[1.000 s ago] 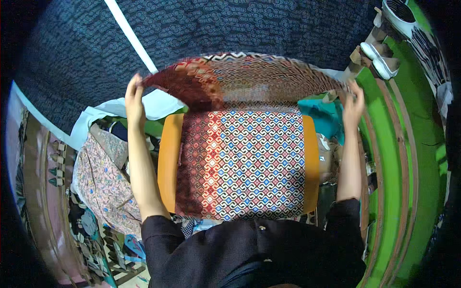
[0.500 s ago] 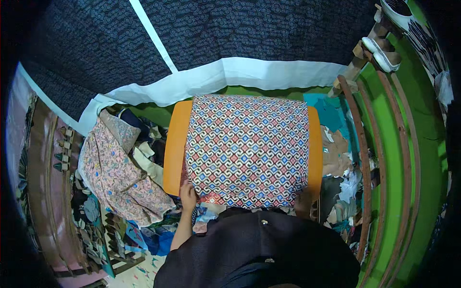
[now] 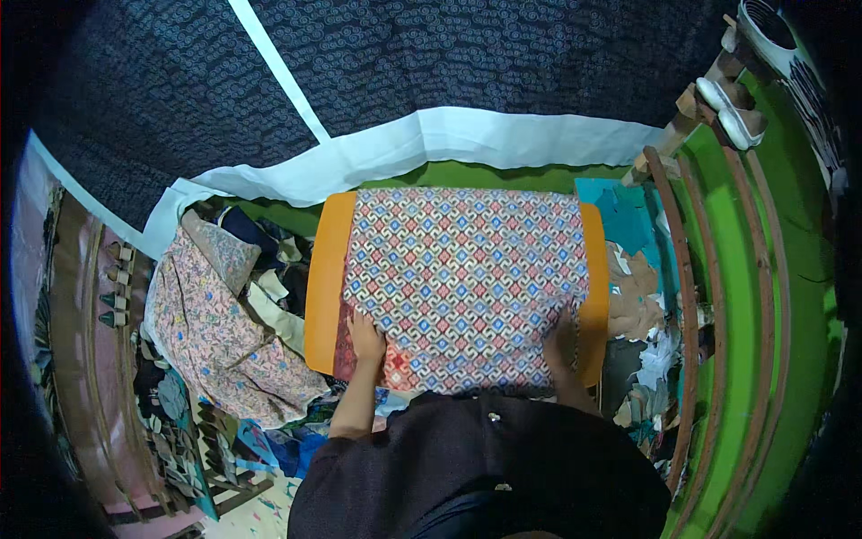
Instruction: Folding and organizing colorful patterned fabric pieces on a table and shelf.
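Observation:
A cloth (image 3: 462, 269) with a white, blue, red and black geometric pattern lies over an orange tabletop (image 3: 325, 296), whose left and right ends stay uncovered. Near the cloth's lower left corner my left hand (image 3: 366, 340) rests on it, fingers stretched forward. My right hand (image 3: 560, 341) lies on the lower right part of the cloth, its fingers pointing away from me; it looks dark and slightly blurred. A strip of dark red cloth (image 3: 345, 346) shows at the left edge, beside my left hand. Small wrinkles run close to my right fingers.
Left of the table hangs a pink floral cloth (image 3: 229, 337) over a heap of fabric. Fabric scraps (image 3: 651, 355) are piled on the right, beside wooden rails (image 3: 687, 341) against a green wall. White shoes (image 3: 732, 115) sit up there. A dark patterned curtain (image 3: 503, 54) spans the back.
Both hands have slid forward from the cloth's near edge onto its surface. The cloth has shifted slightly, with more red showing near its lower left corner.

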The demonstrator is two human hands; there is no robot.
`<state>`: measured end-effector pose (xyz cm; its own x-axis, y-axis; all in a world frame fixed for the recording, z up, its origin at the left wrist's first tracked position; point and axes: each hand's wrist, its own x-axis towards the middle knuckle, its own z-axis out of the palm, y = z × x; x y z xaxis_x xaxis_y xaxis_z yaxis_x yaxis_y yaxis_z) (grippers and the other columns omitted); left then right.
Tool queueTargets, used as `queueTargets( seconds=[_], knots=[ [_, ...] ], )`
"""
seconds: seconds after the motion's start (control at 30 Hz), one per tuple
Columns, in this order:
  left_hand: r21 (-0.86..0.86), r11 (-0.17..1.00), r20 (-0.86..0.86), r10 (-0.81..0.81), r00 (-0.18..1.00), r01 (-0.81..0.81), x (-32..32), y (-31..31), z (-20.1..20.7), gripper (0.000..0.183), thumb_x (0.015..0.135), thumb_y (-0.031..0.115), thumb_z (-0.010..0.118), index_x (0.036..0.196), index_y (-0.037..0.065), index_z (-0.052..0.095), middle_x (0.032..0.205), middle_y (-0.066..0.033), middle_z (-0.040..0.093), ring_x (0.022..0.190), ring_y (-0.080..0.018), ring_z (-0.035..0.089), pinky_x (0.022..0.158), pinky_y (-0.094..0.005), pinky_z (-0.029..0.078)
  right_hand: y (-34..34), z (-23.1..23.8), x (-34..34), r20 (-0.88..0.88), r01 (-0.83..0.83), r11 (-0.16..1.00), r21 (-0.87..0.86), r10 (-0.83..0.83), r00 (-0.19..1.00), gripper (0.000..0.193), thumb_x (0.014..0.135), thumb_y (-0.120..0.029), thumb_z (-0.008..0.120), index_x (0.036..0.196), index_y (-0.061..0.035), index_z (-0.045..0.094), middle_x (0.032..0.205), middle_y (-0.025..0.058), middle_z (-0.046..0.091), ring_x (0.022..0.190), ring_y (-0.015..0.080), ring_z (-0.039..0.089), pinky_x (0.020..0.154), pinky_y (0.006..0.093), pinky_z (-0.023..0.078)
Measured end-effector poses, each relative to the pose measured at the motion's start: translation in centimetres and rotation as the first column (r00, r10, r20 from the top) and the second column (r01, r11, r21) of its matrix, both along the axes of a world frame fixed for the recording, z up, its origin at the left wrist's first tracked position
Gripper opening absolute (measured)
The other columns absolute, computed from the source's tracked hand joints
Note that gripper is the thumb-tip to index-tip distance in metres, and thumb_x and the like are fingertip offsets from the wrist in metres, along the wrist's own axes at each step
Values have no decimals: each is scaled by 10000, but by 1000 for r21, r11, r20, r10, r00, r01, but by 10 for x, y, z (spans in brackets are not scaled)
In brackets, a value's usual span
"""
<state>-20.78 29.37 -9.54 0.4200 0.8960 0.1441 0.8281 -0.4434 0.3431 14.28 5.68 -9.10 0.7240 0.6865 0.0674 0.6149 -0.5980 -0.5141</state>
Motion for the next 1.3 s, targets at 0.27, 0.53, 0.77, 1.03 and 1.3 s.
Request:
queueTargets(
  seconds=[0.27,0.53,0.77,1.03,1.3],
  knots=[
    [40,998,131,52,990,-57,77,85,22,266,772,34,473,1037,59,483,1224,-143,407,1214,-292,323,1010,-497,211,87,-15,73,257,-84,987,138,46,965,425,882,-150,385,1242,72,339,1251,272,375,1138,409,368,970,427,304],
    [138,988,136,43,990,-62,113,141,13,260,812,72,457,1068,52,491,1219,-124,432,1203,-276,352,1002,-490,229,123,-10,104,322,-95,981,169,36,946,413,868,-80,416,1233,89,322,1239,260,389,1130,394,381,936,446,331],
    [77,983,370,126,921,-166,130,218,39,178,837,124,461,957,36,558,1030,-187,536,945,-356,514,799,-393,413,162,48,136,4,81,996,33,-81,997,227,827,-115,461,1022,-5,496,983,225,549,933,394,506,792,448,393],
    [-637,750,727,507,462,179,153,268,186,160,909,199,392,1010,165,510,898,-9,543,741,-143,525,588,-354,456,174,130,239,260,104,902,419,-229,938,156,809,-144,493,890,-17,535,934,184,572,873,361,533,731,421,412],
    [-226,924,962,162,220,309,85,193,297,170,913,235,436,1052,148,482,1005,8,544,922,-155,563,724,-317,437,127,264,196,0,35,572,820,-62,998,141,797,-76,524,905,-5,581,970,136,591,925,234,551,789,321,416]
  ],
)
